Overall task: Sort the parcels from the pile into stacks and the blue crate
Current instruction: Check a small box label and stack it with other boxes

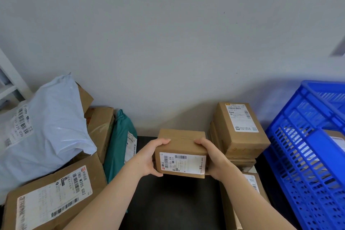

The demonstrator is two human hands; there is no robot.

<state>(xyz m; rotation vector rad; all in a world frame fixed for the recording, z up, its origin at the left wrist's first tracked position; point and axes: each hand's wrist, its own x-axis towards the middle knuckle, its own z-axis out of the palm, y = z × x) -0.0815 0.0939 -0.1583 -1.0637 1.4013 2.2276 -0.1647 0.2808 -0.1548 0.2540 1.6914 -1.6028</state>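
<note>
A small brown cardboard box [182, 147] with a white shipping label facing me is held above the dark table [173, 201] in the middle. My left hand [151, 157] grips its left end and my right hand [211, 157] grips its right end. To the left lies the pile: a pale plastic mailer [46, 127], a large labelled box [54, 196], another brown box [100, 127] and a teal mailer [119, 142]. A stack of brown boxes [239, 129] stands to the right. The blue crate [306, 145] sits at the far right with a box inside.
A grey wall [168, 43] runs behind the table. Another labelled box [250, 185] lies in front of the stack, partly hidden by my right forearm. A white frame [11, 80] shows at the left edge.
</note>
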